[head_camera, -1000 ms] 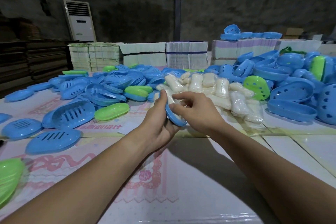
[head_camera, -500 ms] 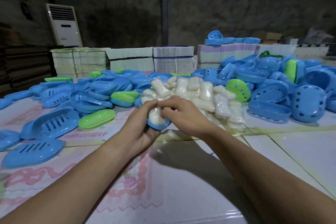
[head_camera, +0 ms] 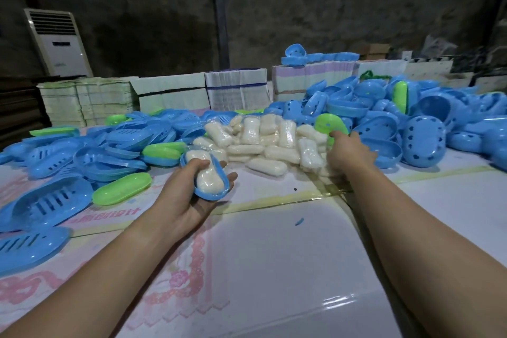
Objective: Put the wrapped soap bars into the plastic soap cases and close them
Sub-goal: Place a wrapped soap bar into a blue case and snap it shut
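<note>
A blue case half (head_camera: pixel 212 185) lies cupped in the left hand (head_camera: pixel 189 200), and one wrapped soap bar (head_camera: pixel 207 180) sits inside it, filling most of the shell; no lid is on it. The left fingers (head_camera: pixel 229 180) curl up under the far side of the shell while the thumb (head_camera: pixel 196 163) presses on the near end of the bar, so the hand grips case and soap together above the table (head_camera: pixel 274 269). Beyond it a heap of wrapped soap bars (head_camera: pixel 263 143) lies on the table, between a spread of blue slotted lids (head_camera: pixel 46 200) on the left and a mound of blue case shells (head_camera: pixel 411 129) on the right. The right hand (head_camera: pixel 347 151) reaches to the right edge of the soap heap, its fingertips (head_camera: pixel 336 134) bent onto the rim of a green case half (head_camera: pixel 327 123); whether they pinch it or merely touch it cannot be told. Another green case half (head_camera: pixel 122 189) lies near the left hand
</note>
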